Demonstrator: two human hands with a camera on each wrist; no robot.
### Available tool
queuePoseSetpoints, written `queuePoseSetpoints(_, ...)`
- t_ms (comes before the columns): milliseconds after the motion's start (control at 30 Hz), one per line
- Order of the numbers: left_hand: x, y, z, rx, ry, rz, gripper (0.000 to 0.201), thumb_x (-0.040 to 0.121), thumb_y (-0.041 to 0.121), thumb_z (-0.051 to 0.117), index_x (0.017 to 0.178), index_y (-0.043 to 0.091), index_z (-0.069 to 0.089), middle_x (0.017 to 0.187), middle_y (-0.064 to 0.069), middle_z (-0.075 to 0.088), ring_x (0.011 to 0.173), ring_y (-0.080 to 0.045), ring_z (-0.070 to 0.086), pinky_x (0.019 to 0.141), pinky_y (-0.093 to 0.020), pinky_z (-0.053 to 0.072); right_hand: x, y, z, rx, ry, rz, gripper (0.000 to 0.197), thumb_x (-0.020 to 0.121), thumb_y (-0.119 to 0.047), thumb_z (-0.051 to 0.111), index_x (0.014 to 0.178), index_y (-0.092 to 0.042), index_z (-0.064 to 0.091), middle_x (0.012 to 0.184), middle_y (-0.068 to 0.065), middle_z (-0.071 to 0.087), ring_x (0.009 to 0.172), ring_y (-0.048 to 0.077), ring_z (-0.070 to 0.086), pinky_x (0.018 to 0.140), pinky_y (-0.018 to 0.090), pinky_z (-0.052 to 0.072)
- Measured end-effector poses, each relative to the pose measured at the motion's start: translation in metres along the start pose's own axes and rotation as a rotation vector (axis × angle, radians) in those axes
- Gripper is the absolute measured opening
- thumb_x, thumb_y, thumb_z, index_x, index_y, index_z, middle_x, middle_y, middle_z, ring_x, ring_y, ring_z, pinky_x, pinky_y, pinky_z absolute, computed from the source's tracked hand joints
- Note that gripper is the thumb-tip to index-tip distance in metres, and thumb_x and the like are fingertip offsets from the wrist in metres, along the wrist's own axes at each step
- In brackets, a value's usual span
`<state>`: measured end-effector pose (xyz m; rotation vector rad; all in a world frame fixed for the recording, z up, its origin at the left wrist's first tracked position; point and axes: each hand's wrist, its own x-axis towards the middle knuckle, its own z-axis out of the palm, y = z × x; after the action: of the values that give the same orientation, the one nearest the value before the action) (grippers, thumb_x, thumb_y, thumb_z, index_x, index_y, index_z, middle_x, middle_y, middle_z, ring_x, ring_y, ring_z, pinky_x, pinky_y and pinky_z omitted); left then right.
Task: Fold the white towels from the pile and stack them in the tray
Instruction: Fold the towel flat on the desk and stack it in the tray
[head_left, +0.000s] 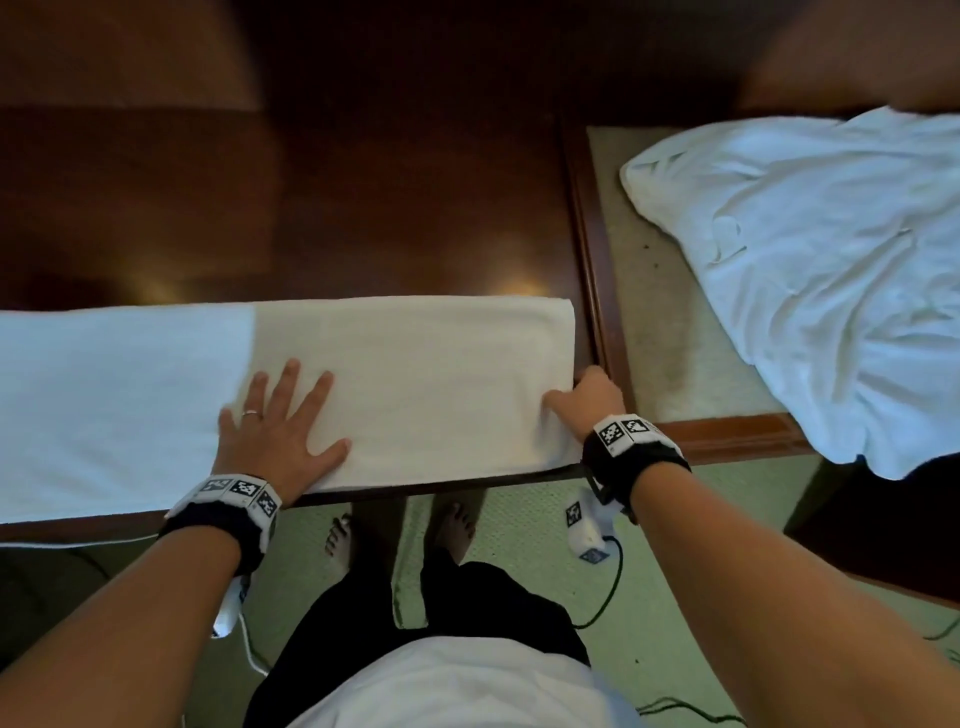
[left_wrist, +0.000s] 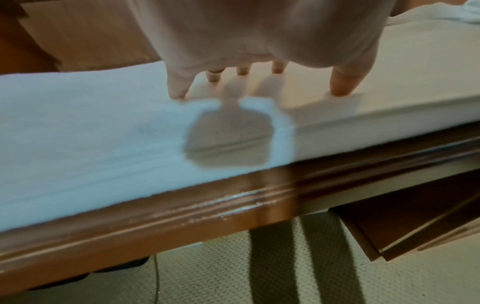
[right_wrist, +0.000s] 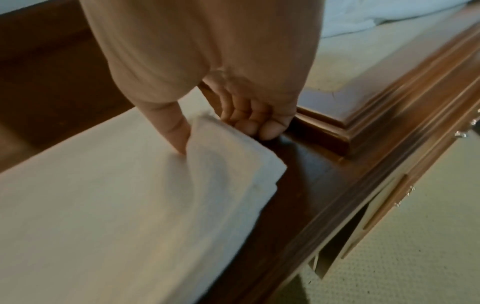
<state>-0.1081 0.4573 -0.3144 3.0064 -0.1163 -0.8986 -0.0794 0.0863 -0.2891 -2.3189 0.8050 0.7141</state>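
Lying folded, one towel (head_left: 405, 374): left hand (head_left: 283, 431) flat on it, right hand (head_left: 589, 400) fingers (right_wrist: 270, 125) pinching its corner.

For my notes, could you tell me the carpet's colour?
Pale green carpet, best seen in the head view.

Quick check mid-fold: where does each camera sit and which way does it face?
Head: looks down at the towel on the table; both forearms, left hand, right hand, feet show.
Left wrist: under the palm, along spread fingers pressing the towel.
Right wrist: under the palm, along the thumb and fingers pinching the towel's corner.
Shared: towel and table edge in all three.
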Motion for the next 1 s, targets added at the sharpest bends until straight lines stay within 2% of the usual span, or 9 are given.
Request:
queuePoseSetpoints(133,-0.008,-0.001,-0.003,-0.018,0.001,-0.016,0.088,0.089,0.077,0.038,0.156,0.047,-0.01,0.168,0.006,-0.019,0.155,-0.031,-0.002,0.121,-0.055,0.02,0.003,-0.003,-0.004,0.057,-0.112,-0.023,0.023,0.076,-0.024,0.078,0.08,-0.012,0.059,0.079,0.004,0.063,0.079,0.027,0.062,0.066,0.029,0.046)
queuePoseSetpoints(300,-0.01,0.001,-0.023,-0.099,0.025,0.048,0.077,0.096,0.057,0.051,0.16,0.029,0.02,0.169,-0.002,0.005,0.153,-0.028,0.017,0.121,-0.043,0.025,0.007,-0.045,-0.051,0.063,0.086,-0.214,0.024,0.079,-0.015,0.071,0.068,-0.023,0.052,0.069,-0.004,0.056,0.076,0.025,0.059,0.062,0.027,0.041)
queuePoseSetpoints(400,-0.012,-0.002,-0.035,-0.1,0.078,0.082,0.066,0.097,0.051,0.053,0.155,0.025,0.037,0.165,-0.003,0.024,0.148,-0.024,0.03,0.118,-0.037,0.029,0.009,-0.092,-0.09,-0.01,0.326,-0.319,0.007,0.084,-0.018,0.061,0.084,-0.017,0.054,0.074,0.0,0.051,0.078,0.028,0.053,0.067,0.031,0.039)
queuePoseSetpoints(467,-0.014,-0.006,-0.041,-0.077,0.097,0.094,0.062,0.097,0.052,0.052,0.153,0.026,0.039,0.163,-0.001,0.029,0.147,-0.022,0.032,0.116,-0.035,0.03,0.005,-0.125,-0.115,-0.047,0.463,-0.387,0.013,0.087,-0.018,0.055,0.101,-0.016,0.056,0.085,0.003,0.052,0.081,0.027,0.049,0.07,0.032,0.038)
queuePoseSetpoints(633,-0.017,-0.029,-0.049,-0.003,0.112,0.159,0.057,0.094,0.049,0.053,0.145,0.023,0.053,0.155,-0.005,0.044,0.138,-0.025,0.046,0.11,-0.04,0.041,-0.012,-0.187,-0.146,-0.206,0.857,-0.637,0.022,0.087,-0.019,0.051,0.107,-0.014,0.056,0.109,0.008,0.061,0.095,0.034,0.057,0.088,0.041,0.035)
queuePoseSetpoints(700,-0.018,-0.041,-0.05,0.052,0.097,0.218,0.053,0.082,0.047,0.052,0.119,0.016,0.073,0.129,-0.013,0.066,0.113,-0.032,0.066,0.086,-0.048,0.058,-0.022,-0.2,-0.14,-0.277,0.958,-0.708,0.022,0.085,-0.021,0.051,0.105,-0.016,0.059,0.105,0.007,0.062,0.096,0.033,0.057,0.09,0.042,0.03)
queuePoseSetpoints(767,-0.016,-0.055,-0.044,0.066,0.061,0.299,0.055,0.07,0.049,0.044,0.097,0.015,0.079,0.107,-0.014,0.073,0.091,-0.032,0.073,0.063,-0.047,0.062,-0.038,-0.206,-0.124,-0.347,1.031,-0.801,0.018,0.082,-0.02,0.053,0.099,-0.018,0.061,0.096,0.005,0.063,0.09,0.032,0.059,0.085,0.041,0.025)
queuePoseSetpoints(900,-0.018,-0.079,-0.046,0.143,0.131,0.525,0.047,0.07,0.051,0.043,0.089,0.027,0.078,0.097,0.0,0.073,0.082,-0.022,0.072,0.06,-0.036,0.059,-0.082,-0.199,-0.057,-0.473,1.056,-1.045,0.009,0.079,-0.017,0.059,0.087,-0.018,0.063,0.083,0.003,0.062,0.074,0.03,0.059,0.079,0.04,0.027)
queuePoseSetpoints(1000,-0.015,-0.111,-0.056,0.089,0.148,0.554,0.044,0.075,0.048,0.045,0.091,0.024,0.078,0.092,0.003,0.07,0.078,-0.024,0.069,0.06,-0.038,0.056,-0.121,-0.179,0.029,-0.58,1.006,-1.138,0.01,0.076,-0.01,0.06,0.078,-0.019,0.061,0.074,0.002,0.057,0.065,0.026,0.053,0.076,0.04,0.031)
